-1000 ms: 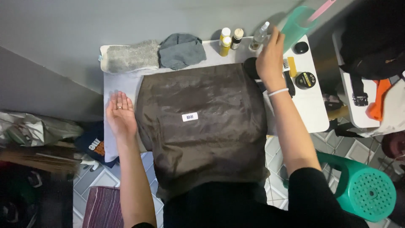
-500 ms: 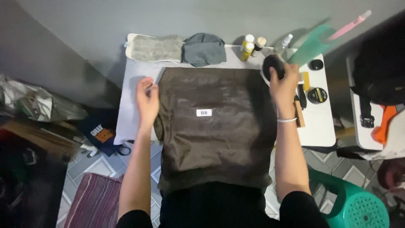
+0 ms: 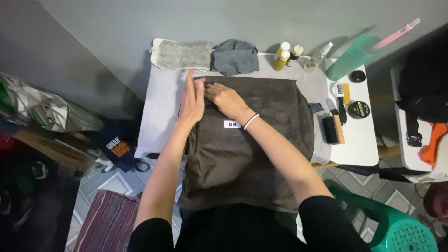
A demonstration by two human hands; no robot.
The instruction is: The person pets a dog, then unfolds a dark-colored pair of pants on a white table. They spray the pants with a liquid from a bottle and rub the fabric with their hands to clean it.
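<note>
Both hands' flat fingers point(image 3: 198, 88) press brown bag point(image 3: 261, 140).

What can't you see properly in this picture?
Head view only:
- Dark brown bag: its near edge is hidden by the person's body and arms.
- Left hand and right hand: their palms press down on the bag, so what lies beneath is hidden.
- Round tin: lid print is too small.
- Green stool: cut off by the frame's edge.

At the surface's point(image 3: 359, 144) far edge lie a grey mat point(image 3: 183, 54) and grey cloth point(image 3: 234, 56), with small bottles point(image 3: 281, 56), brushes point(image 3: 332, 129) and a round tin point(image 3: 359, 109) to the right.
</note>
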